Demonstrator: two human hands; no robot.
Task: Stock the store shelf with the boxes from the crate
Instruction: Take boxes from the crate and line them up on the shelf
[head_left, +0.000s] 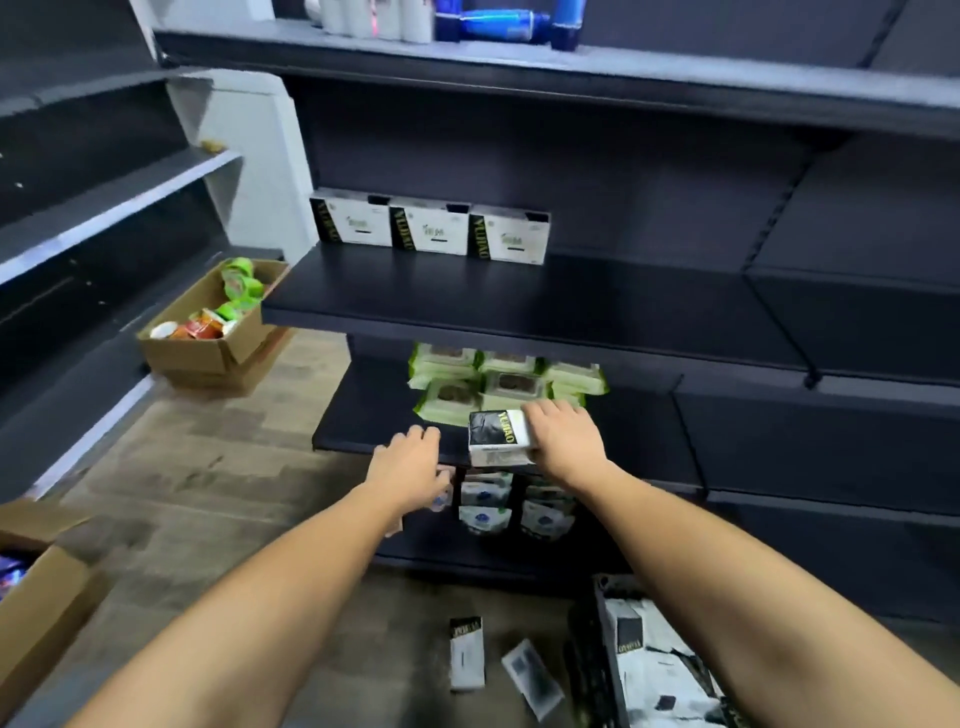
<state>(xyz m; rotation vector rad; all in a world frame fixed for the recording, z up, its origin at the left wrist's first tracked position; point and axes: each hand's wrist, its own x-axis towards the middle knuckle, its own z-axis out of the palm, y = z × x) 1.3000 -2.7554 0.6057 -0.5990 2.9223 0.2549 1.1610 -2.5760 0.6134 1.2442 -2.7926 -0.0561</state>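
Bottom right, crate (597, 649) holds boxes (655, 673); right hand (563, 441) grips 1 box (497, 439), left hand (410, 462) loose, empty.

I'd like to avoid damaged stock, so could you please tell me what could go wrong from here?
The right hand grips the box by one end only, so it might slip before reaching the shelf. Two boxes lie loose on the floor beside the crate and could get stepped on.
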